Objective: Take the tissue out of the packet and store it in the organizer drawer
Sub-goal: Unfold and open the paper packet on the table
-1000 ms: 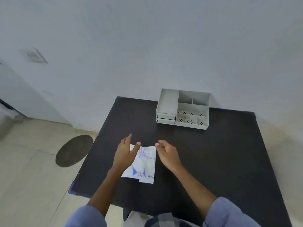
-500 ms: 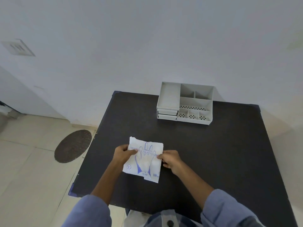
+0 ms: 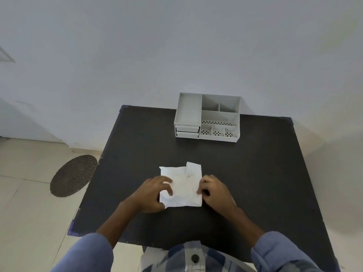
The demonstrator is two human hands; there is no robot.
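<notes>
A white packet (image 3: 183, 185) lies on the black table (image 3: 255, 173) in front of me, plain side up, with a flap sticking up at its far right corner. My left hand (image 3: 151, 195) grips its left edge, and my right hand (image 3: 215, 191) pinches its right edge. No tissue shows outside the packet. The grey organizer (image 3: 208, 117) stands at the table's far edge against the wall. Its two small drawers (image 3: 187, 131) at the front left are closed.
The organizer has open compartments on top and to the right of the drawers. A round dark mat (image 3: 73, 175) lies on the tiled floor to the left of the table. The wall rises directly behind the table.
The packet has been turned over: its blue printed side showed before, now the plain white side faces up. Both hands stay at its edges.
</notes>
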